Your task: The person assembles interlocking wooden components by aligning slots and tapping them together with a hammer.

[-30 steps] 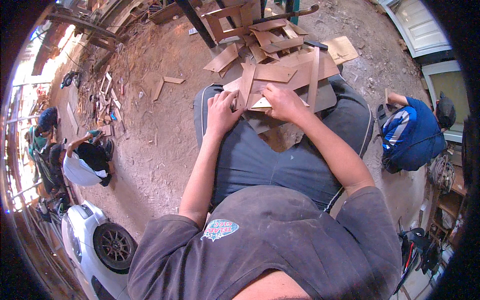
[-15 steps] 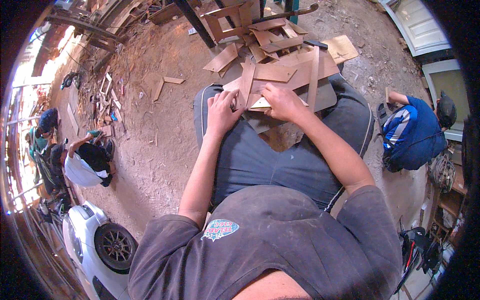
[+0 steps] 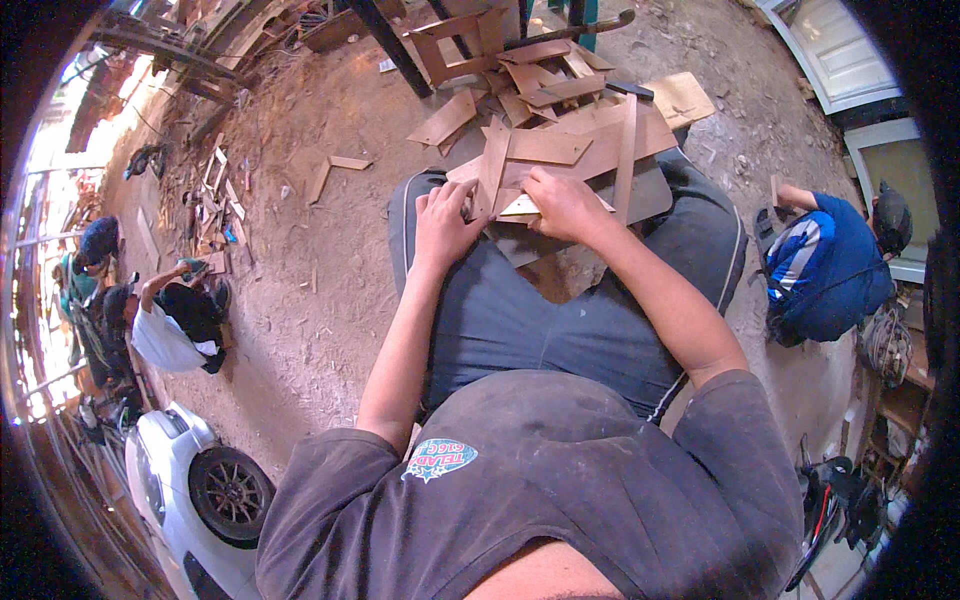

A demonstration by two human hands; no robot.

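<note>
My left hand [image 3: 447, 222] is closed on the lower end of a slanting wooden strip [image 3: 495, 150], its fingers bent over the wood. Beside it, my right hand [image 3: 563, 204] pinches a pale yellow-green flat strip [image 3: 519, 207] against the wood; its exact kind I cannot make out. Under both hands lies a thin board [image 3: 650, 192] across my thighs. A notched wooden piece [image 3: 548, 147] and a long narrow strip [image 3: 627, 150] rest just beyond my fingers. My fingertips are partly hidden.
A heap of cut wooden pieces [image 3: 562, 88] lies beyond my knees, by dark metal legs [image 3: 390, 45]. Scraps litter the dirt floor [image 3: 330, 250]. One person [image 3: 830, 265] crouches at right; others [image 3: 165, 335] sit at left, near a white car [image 3: 175, 480].
Both my hands and the wood under them stay in place. At the left, the person in the white top has shifted an arm slightly.
</note>
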